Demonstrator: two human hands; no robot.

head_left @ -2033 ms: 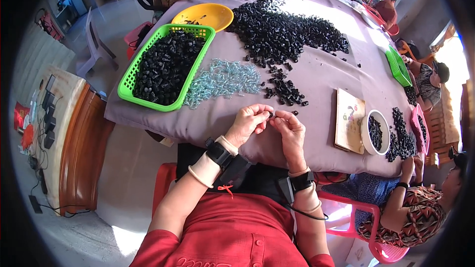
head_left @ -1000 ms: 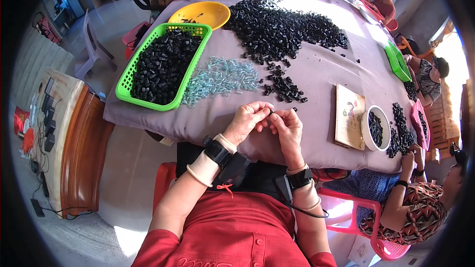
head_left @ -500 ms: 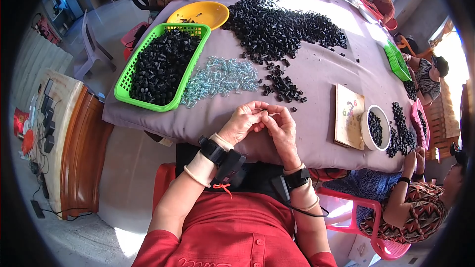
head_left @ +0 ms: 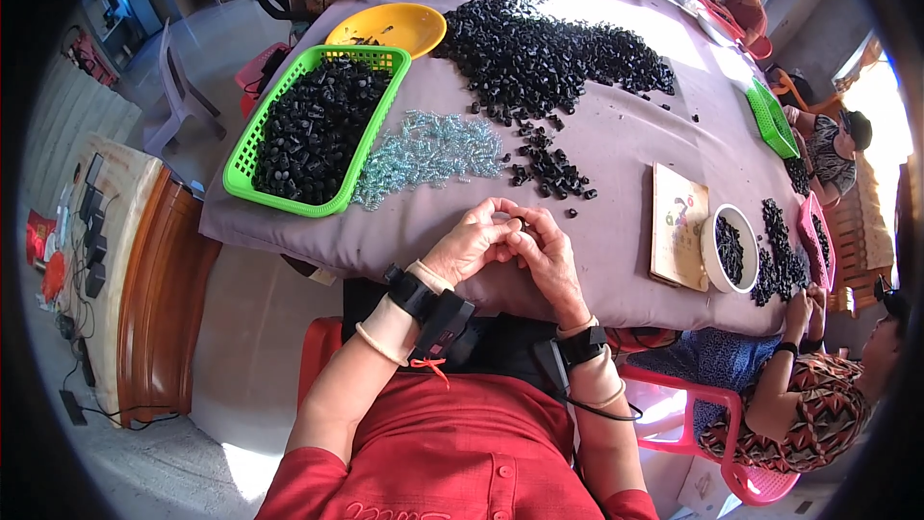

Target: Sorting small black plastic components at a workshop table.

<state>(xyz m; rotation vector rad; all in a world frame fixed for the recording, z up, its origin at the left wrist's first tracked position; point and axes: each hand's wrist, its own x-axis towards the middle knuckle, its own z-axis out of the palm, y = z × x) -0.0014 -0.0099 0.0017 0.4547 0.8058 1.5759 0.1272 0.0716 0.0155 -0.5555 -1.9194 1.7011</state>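
Note:
My left hand [head_left: 478,243] and my right hand [head_left: 546,248] meet just above the near edge of the table, fingertips together. Between them shows a small black plastic piece [head_left: 521,222], pinched by my right thumb and finger. The left fingers are curled and pressed against the same spot; whether they hold a second piece is hidden. Just beyond my hands lie loose black plastic pieces [head_left: 549,166], spreading from a large black heap [head_left: 553,53]. Left of these is a pile of small, shiny pale blue pieces [head_left: 433,149].
A green basket [head_left: 344,195] full of black parts stands at the left, with a yellow plate [head_left: 412,27] behind it. To the right are a booklet [head_left: 677,226] and a white bowl [head_left: 713,255] of black pieces. Other people sit around the cloth-covered table [head_left: 616,164].
The black piece between my fingertips has come into clearer view as my fingers shifted slightly. At the far left, another person's hand has moved a little to the right.

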